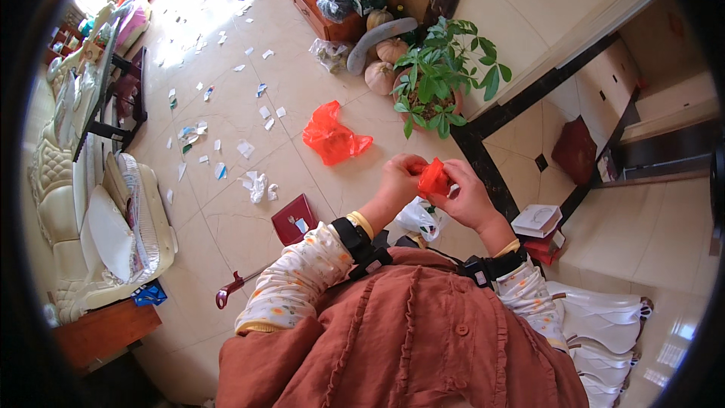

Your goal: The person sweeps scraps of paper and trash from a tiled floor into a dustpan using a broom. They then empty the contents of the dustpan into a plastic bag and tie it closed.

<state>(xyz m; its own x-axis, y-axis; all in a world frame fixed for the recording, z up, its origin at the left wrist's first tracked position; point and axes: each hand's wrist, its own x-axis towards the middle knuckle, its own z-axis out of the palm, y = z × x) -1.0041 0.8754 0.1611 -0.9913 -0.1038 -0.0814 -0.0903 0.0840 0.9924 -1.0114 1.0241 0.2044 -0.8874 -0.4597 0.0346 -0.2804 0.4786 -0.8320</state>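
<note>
Both my hands are raised in front of my chest around a bunched red plastic bag. My left hand pinches its left side with curled fingers. My right hand grips the other side, and a small white bit shows by its fingers. Partly hidden beneath my hands is a white plastic bag with something in it. Another red plastic bag lies crumpled on the tiled floor ahead of my left hand. A maroon dustpan-like panel rests near my left forearm.
Paper scraps and crumpled white tissue litter the floor. A potted plant stands beside pumpkins. At left is a cream sofa; a maroon looped handle lies nearer. A white box sits at right.
</note>
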